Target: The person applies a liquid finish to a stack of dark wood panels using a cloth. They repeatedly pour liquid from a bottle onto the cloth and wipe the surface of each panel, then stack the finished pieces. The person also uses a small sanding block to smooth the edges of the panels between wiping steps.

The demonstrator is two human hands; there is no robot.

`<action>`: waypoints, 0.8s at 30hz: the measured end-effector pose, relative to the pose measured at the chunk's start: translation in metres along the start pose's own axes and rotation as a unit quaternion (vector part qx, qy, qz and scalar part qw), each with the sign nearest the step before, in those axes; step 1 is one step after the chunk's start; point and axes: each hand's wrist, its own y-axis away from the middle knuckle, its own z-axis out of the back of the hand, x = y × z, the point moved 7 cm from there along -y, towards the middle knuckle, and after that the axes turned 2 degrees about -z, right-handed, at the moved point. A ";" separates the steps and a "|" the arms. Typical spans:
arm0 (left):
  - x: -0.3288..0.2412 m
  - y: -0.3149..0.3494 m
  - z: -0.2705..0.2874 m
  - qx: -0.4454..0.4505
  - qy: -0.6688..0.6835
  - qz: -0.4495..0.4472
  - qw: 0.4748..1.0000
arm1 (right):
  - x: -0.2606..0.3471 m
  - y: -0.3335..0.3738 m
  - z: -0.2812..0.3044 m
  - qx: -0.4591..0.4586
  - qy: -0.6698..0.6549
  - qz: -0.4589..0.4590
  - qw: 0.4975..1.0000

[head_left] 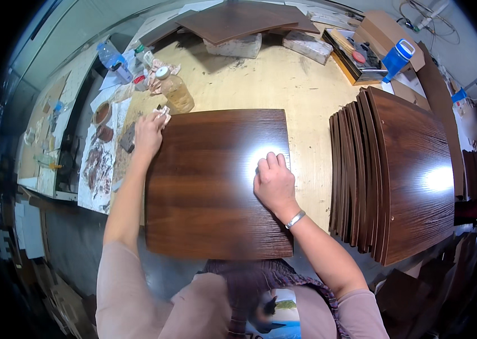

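A dark brown wood-grain panel [216, 186] lies flat in front of me on the pale worktable. My left hand [148, 135] is at its far left corner, fingers closed on a crumpled white rag [163, 113] at the edge. On the panel's right side rests my right hand [275, 183], fingers curled under; whatever they may hold is hidden. Just beyond the far left corner stands a clear jar [176, 90] with a pale lid and yellowish liquid. A dark block [128, 139] sits left of my left hand.
To the right, a stack of similar panels [419, 169] leans together. More brown boards [238, 21] rest on white blocks [233, 46] at the back. A blue jug [398, 58] stands near a tool tray [357, 53]. Stained paper [98, 166] and a brown cup [102, 114] are leftward.
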 end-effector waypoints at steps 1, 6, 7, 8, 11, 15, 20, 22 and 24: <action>-0.002 -0.005 -0.003 0.008 -0.019 -0.007 1.000 | 0.000 -0.001 0.001 -0.002 -0.001 0.000 1.000; -0.025 0.011 -0.001 -0.037 -0.057 -0.082 0.994 | -0.001 0.002 0.002 0.003 0.011 -0.004 1.000; -0.017 0.002 0.002 -0.013 -0.080 -0.059 0.995 | 0.002 0.001 0.002 0.008 0.007 -0.001 1.000; -0.011 -0.005 0.003 0.009 -0.103 -0.041 0.994 | 0.004 0.001 0.000 0.007 0.004 0.004 1.000; -0.041 0.012 -0.008 -0.008 -0.037 -0.034 0.999 | 0.004 0.002 -0.001 0.003 0.005 0.003 1.000; -0.204 0.089 0.030 -0.046 0.178 -0.148 0.972 | 0.001 0.000 0.002 -0.005 0.005 0.005 1.000; -0.316 0.223 0.087 0.115 0.382 -0.248 0.883 | -0.003 0.001 -0.002 -0.024 -0.014 0.010 1.000; -0.261 0.231 0.089 0.081 0.278 -0.185 0.939 | -0.008 0.000 -0.003 -0.016 -0.004 0.007 1.000; -0.167 0.225 0.090 0.104 0.225 0.070 0.966 | -0.006 -0.001 -0.001 -0.024 -0.005 0.017 1.000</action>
